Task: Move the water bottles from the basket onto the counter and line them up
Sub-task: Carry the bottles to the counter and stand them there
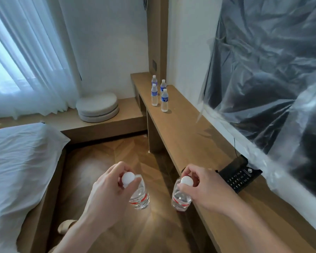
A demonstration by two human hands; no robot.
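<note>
My left hand grips a clear water bottle with a red label by its white cap, above the floor. My right hand pinches the cap of a second red-labelled bottle, held at the counter's front edge. Far along the wooden counter stand several blue-labelled bottles, upright and close together in two short rows. No basket is in view.
A black telephone lies on the counter just right of my right hand. Plastic sheeting covers the wall above the counter. A bed is on the left. Round cushions sit on a low bench by the curtain.
</note>
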